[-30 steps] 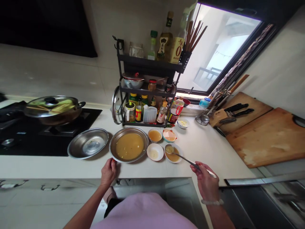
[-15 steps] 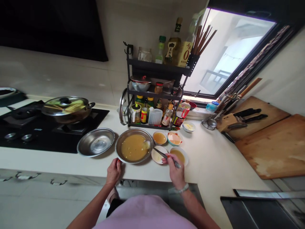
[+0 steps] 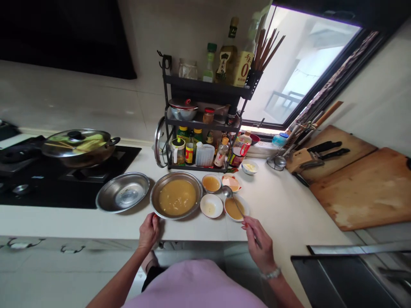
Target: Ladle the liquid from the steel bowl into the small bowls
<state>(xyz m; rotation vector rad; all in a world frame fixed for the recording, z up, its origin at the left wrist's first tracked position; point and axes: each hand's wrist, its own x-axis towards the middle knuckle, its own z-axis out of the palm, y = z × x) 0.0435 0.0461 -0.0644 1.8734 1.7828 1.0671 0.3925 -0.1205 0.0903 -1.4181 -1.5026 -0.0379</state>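
My left hand [image 3: 149, 231] is closed at the near-left rim of a steel basin [image 3: 153, 201], which holds cloudy yellow-brown broth [image 3: 178, 196]. In my right hand [image 3: 260, 244] is the handle of a metal ladle [image 3: 227, 191]. The ladle's head hovers above the small bowls, near the far edge of a white bowl of broth [image 3: 234, 209]. Beside that stands a white bowl [image 3: 211, 206] with a little liquid at its bottom. Behind are another bowl of broth [image 3: 211, 183] and a bowl with pinkish contents [image 3: 231, 182].
To the left sit an empty steel basin [image 3: 123, 192] and a lidded pan [image 3: 78, 147] on the stove. A black rack [image 3: 205, 125] of bottles and jars stands behind the bowls. Further right are a small bowl [image 3: 249, 167], a knife block [image 3: 298, 160] and cutting boards [image 3: 356, 188].
My right hand has lifted the ladle out of the steel basin and moved it right, over the small bowls. My left hand stays at the basin's rim. The view has shifted slightly.
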